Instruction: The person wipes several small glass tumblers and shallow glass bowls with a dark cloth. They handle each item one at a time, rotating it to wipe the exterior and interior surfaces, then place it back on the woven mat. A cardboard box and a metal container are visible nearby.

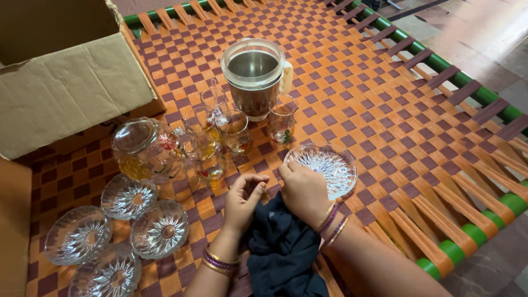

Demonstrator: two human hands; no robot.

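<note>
My right hand [304, 191] grips the near rim of a cut-glass bowl [330, 168] resting on the woven cot. A dark cloth [281, 247] lies bunched beneath and between my wrists. Just left of the right hand, my left hand [242, 201] has its fingers curled, touching the top of the cloth. Both wrists wear bangles.
Several more cut-glass bowls [132, 231] sit at the lower left. A glass jug [146, 148], several small drinking glasses [231, 129] and a steel jar [254, 77] stand mid-cot. An open cardboard box [60, 82] fills the upper left. The cot's green frame [473, 228] borders the right; floor lies beyond.
</note>
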